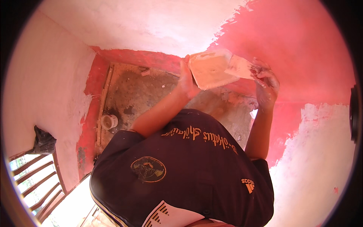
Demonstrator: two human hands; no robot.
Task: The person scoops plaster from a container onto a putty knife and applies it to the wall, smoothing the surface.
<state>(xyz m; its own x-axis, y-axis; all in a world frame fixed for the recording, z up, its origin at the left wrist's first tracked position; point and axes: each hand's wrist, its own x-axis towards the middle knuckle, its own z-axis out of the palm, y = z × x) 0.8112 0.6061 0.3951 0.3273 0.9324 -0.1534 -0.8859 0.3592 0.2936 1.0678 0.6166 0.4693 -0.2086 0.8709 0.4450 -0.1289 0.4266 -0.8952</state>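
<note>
Now, the left hand (188, 81) grips one side of a shallow tray (221, 83), held up in front of the person's chest. Pale stuff is spread in it. The right hand (267, 85) has its fingers closed on a flat scraper (240, 68). The scraper's wide end is over the tray's right side, but I cannot tell if they touch. Down on the dirty floor (128, 90), a small white bucket (109, 122) stands near the left wall (49, 83).
</note>
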